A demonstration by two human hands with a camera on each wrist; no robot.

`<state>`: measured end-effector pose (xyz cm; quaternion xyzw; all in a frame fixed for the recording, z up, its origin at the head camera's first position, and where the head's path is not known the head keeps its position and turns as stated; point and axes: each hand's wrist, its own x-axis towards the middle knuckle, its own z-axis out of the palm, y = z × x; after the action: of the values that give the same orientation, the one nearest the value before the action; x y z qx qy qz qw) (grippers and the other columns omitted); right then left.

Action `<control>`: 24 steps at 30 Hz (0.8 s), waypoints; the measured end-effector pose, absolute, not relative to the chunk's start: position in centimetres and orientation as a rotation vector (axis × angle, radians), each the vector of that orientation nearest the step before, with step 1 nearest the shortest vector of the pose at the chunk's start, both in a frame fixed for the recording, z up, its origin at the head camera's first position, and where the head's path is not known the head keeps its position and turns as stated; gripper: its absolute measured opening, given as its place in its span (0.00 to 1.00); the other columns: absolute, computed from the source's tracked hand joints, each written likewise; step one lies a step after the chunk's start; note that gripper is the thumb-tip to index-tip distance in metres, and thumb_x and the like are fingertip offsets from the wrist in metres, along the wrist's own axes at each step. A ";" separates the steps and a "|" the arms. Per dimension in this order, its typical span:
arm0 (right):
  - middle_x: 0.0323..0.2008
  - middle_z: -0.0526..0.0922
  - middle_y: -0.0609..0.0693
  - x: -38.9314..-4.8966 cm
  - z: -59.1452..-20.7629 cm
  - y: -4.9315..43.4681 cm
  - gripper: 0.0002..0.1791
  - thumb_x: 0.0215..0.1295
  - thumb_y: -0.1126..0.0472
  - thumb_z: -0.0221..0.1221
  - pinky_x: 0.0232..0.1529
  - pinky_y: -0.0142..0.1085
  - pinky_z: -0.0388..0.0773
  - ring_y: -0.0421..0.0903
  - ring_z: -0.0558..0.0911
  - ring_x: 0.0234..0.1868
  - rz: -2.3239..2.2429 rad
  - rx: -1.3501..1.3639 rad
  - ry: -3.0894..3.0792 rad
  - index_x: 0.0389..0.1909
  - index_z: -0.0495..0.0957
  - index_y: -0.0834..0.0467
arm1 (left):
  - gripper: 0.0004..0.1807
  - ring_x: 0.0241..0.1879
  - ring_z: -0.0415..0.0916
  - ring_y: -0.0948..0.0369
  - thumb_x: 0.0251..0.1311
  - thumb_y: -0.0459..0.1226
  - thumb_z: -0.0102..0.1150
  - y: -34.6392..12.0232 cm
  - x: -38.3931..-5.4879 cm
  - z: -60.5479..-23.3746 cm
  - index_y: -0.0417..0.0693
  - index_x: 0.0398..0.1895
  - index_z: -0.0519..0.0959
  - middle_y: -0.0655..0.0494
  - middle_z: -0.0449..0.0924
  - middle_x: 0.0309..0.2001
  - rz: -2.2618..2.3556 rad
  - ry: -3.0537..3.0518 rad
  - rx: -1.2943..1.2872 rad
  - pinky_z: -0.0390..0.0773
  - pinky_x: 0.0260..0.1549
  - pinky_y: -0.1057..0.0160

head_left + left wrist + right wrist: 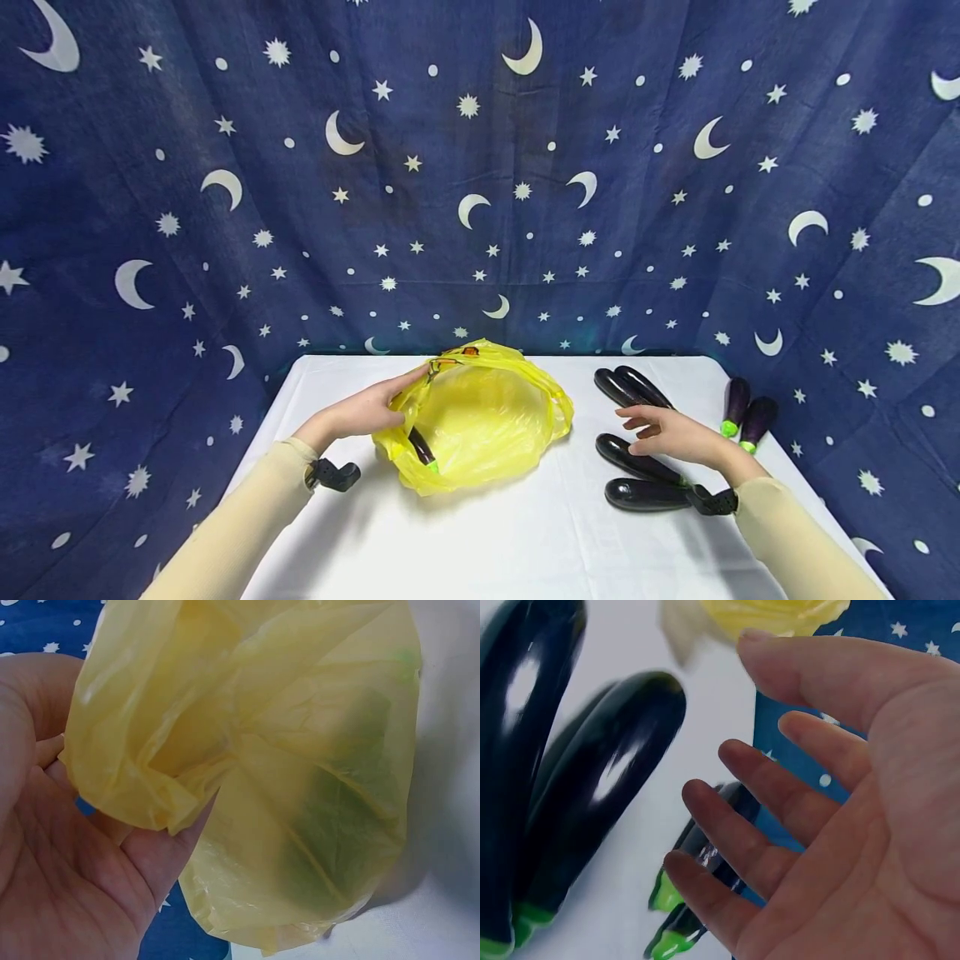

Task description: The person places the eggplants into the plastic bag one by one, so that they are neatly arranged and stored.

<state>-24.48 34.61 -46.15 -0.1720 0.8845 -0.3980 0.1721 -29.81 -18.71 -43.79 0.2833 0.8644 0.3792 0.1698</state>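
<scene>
This seems to be a small staged corner for recording; in what kind of building, I cannot tell. Beyond the left hand (367,408) and the right hand (678,435), and at their outer sides, hangs a dark blue cloth (427,208) with white moons and stars. Below them is a white-covered table (510,550). Each wrist carries a black camera (335,475).

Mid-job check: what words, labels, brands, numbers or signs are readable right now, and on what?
No text is readable in any view.
Yellow plastic bag: small orange and dark marks near the far rim, too small to tell whether they are lettering.
Eggplants: no lettering shows.
Backdrop cloth: pale moons, stars and dots only.
</scene>
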 end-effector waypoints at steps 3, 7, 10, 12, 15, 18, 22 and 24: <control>0.64 0.74 0.68 -24.4 -46.7 35.3 0.36 0.64 0.60 0.68 0.57 0.55 0.77 0.69 0.76 0.60 -1.082 -0.482 2.523 0.72 0.69 0.64 | 0.50 0.76 0.53 0.53 0.57 0.28 0.54 -18.8 -29.7 -43.7 0.60 0.84 0.49 0.54 0.51 0.81 1.085 2.447 0.801 0.56 0.72 0.46; 0.61 0.76 0.69 -24.4 -47.5 36.1 0.37 0.62 0.61 0.69 0.55 0.54 0.78 0.67 0.78 0.58 -1.021 -0.465 2.526 0.71 0.69 0.66 | 0.50 0.76 0.51 0.54 0.57 0.28 0.55 -18.9 -29.6 -43.7 0.62 0.84 0.49 0.56 0.51 0.81 1.096 2.443 0.799 0.56 0.73 0.47; 0.58 0.79 0.67 -24.4 -48.1 36.7 0.38 0.60 0.61 0.70 0.54 0.54 0.77 0.66 0.78 0.59 -0.992 -0.448 2.525 0.70 0.69 0.67 | 0.51 0.77 0.50 0.55 0.58 0.28 0.55 -18.9 -29.5 -43.6 0.64 0.84 0.48 0.58 0.50 0.81 1.104 2.442 0.795 0.54 0.73 0.47; 0.57 0.80 0.66 -24.4 -48.4 37.1 0.38 0.60 0.60 0.70 0.54 0.53 0.77 0.66 0.77 0.59 -0.983 -0.442 2.523 0.70 0.69 0.68 | 0.52 0.77 0.50 0.56 0.57 0.27 0.55 -18.9 -29.4 -43.6 0.64 0.84 0.48 0.59 0.49 0.81 1.113 2.439 0.797 0.54 0.73 0.47; 0.55 0.81 0.65 -24.4 -48.6 37.7 0.39 0.59 0.60 0.70 0.52 0.50 0.77 0.65 0.77 0.59 -0.999 -0.430 2.519 0.70 0.68 0.69 | 0.53 0.77 0.50 0.56 0.56 0.27 0.55 -19.0 -29.3 -43.6 0.65 0.84 0.47 0.59 0.48 0.81 1.120 2.437 0.795 0.54 0.73 0.48; 0.54 0.81 0.66 -24.4 -48.7 38.2 0.40 0.59 0.61 0.70 0.50 0.45 0.78 0.64 0.78 0.57 -1.018 -0.413 2.510 0.70 0.67 0.70 | 0.53 0.77 0.50 0.56 0.56 0.27 0.55 -19.1 -29.2 -43.5 0.65 0.84 0.47 0.59 0.48 0.81 1.131 2.432 0.787 0.54 0.73 0.48; 0.54 0.81 0.66 -24.3 -48.7 38.7 0.39 0.60 0.62 0.69 0.46 0.42 0.79 0.60 0.81 0.54 -1.050 -0.385 2.480 0.70 0.67 0.71 | 0.52 0.76 0.51 0.56 0.56 0.27 0.55 -19.2 -29.2 -43.6 0.66 0.84 0.48 0.59 0.49 0.81 1.137 2.433 0.771 0.56 0.72 0.47; 0.54 0.81 0.67 -24.3 -48.7 38.8 0.38 0.60 0.62 0.69 0.44 0.44 0.80 0.58 0.81 0.53 -1.072 -0.370 2.457 0.70 0.67 0.71 | 0.52 0.76 0.51 0.55 0.56 0.27 0.55 -19.2 -29.2 -43.6 0.67 0.84 0.49 0.59 0.49 0.81 1.139 2.432 0.768 0.56 0.72 0.47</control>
<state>-24.33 38.79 -48.74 -0.1336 0.8865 -0.3868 0.2161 -29.21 -19.18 -43.60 0.2708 0.8575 0.4015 0.1735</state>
